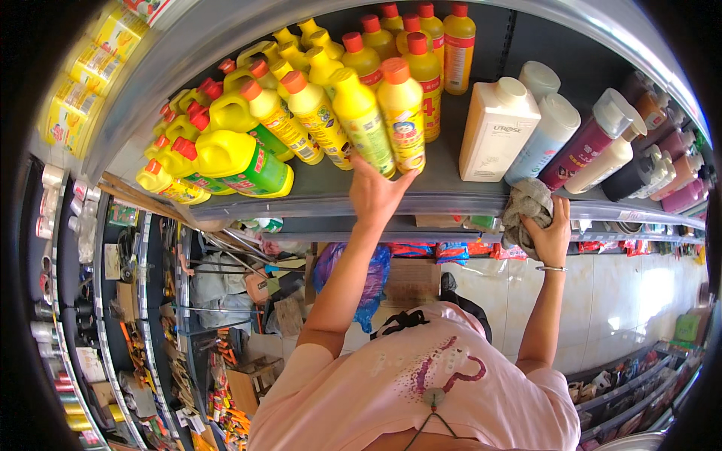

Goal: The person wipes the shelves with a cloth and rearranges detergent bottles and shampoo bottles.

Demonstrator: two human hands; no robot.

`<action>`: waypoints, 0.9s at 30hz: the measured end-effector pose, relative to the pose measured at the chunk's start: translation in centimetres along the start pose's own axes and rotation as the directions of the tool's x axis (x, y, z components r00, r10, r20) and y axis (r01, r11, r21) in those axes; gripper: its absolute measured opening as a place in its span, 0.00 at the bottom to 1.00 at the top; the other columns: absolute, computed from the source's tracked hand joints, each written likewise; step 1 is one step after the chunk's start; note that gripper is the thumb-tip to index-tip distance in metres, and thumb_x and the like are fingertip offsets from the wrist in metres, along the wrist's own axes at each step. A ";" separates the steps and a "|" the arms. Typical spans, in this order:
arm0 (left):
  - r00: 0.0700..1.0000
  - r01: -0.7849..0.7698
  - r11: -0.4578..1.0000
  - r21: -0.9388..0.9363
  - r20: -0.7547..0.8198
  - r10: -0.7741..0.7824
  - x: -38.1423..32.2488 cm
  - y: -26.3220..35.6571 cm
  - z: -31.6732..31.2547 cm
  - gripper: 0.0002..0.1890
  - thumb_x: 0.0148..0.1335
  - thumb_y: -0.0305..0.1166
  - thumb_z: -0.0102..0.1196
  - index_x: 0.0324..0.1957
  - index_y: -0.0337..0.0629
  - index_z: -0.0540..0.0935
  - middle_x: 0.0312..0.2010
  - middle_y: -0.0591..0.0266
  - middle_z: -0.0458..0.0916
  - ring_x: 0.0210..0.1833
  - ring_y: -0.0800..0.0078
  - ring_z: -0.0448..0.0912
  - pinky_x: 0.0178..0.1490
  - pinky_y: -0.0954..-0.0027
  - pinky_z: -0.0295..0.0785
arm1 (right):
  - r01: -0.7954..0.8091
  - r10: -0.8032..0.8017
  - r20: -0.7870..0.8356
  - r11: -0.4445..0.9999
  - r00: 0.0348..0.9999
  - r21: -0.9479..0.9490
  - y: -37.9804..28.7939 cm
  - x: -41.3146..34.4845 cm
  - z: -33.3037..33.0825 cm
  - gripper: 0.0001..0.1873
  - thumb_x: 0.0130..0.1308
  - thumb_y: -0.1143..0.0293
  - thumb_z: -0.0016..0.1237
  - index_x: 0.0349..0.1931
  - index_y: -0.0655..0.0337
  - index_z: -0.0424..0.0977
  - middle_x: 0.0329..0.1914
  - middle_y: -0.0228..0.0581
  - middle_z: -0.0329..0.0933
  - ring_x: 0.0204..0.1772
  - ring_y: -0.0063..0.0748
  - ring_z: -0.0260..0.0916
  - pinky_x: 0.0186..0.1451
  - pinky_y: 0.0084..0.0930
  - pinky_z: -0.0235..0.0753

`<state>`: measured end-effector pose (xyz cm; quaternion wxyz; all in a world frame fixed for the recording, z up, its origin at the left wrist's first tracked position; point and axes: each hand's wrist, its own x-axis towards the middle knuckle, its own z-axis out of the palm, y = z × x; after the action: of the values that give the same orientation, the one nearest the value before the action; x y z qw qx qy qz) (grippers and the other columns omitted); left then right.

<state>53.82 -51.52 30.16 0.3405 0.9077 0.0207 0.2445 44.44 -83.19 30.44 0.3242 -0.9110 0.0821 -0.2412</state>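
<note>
My left hand (377, 194) is at the shelf's front edge, thumb and fingers spread around the bases of two yellow bottles. One is a yellow-capped bottle (364, 127) with a green-tinted label; the other, an orange-capped bottle (401, 118), stands beside it. Both lean slightly, and my palm hides part of their lower ends. A crumpled grey cloth (527, 211) is bunched in my right hand (546, 234), pressed against the shelf's front rail (451, 204). Just behind the cloth stand a light blue bottle (544, 138) and a dark red bottle (586, 141) with a clear cap.
Yellow jugs (242, 163) with red caps crowd the shelf's left end. A square cream bottle (499, 132) stands between the yellow group and the toiletries. Lower down are coloured packets (451, 252) and a blue plastic bag (355, 276). Stocked racks (144, 321) line the left side.
</note>
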 end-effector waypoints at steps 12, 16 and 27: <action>0.989 -0.129 0.989 -0.075 0.068 0.134 0.7 2.9 3.4 0.53 0.43 0.47 0.73 0.62 0.26 0.55 0.52 0.38 0.72 0.49 0.44 0.78 0.46 0.55 0.77 | 0.029 -0.030 -0.030 0.999 0.999 -0.041 0.3 -0.2 0.5 0.30 0.44 0.65 0.64 0.49 0.63 0.69 0.49 0.45 0.68 0.49 0.55 0.72 0.48 0.42 0.72; 0.971 -0.175 0.950 -0.257 0.117 0.210 0.5 2.9 2.0 0.48 0.50 0.47 0.69 0.63 0.31 0.57 0.54 0.38 0.71 0.56 0.46 0.74 0.55 0.56 0.72 | 0.054 -0.056 -0.042 0.998 0.998 -0.044 0.4 -0.3 0.6 0.30 0.45 0.64 0.64 0.49 0.63 0.68 0.49 0.46 0.68 0.50 0.55 0.71 0.48 0.42 0.72; 0.975 -0.071 0.936 -0.345 -0.221 -0.008 2.9 -7.9 -3.9 0.37 0.53 0.40 0.67 0.60 0.32 0.65 0.48 0.50 0.75 0.50 0.57 0.75 0.56 0.59 0.67 | 0.044 -0.045 -0.021 0.998 0.999 -0.037 0.3 -0.2 0.6 0.31 0.45 0.63 0.64 0.49 0.63 0.68 0.50 0.46 0.67 0.50 0.56 0.71 0.48 0.44 0.72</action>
<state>55.59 -42.52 28.98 0.4885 0.8002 -0.0005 0.3479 44.54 -83.05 29.75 0.3012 -0.9157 0.0696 -0.2568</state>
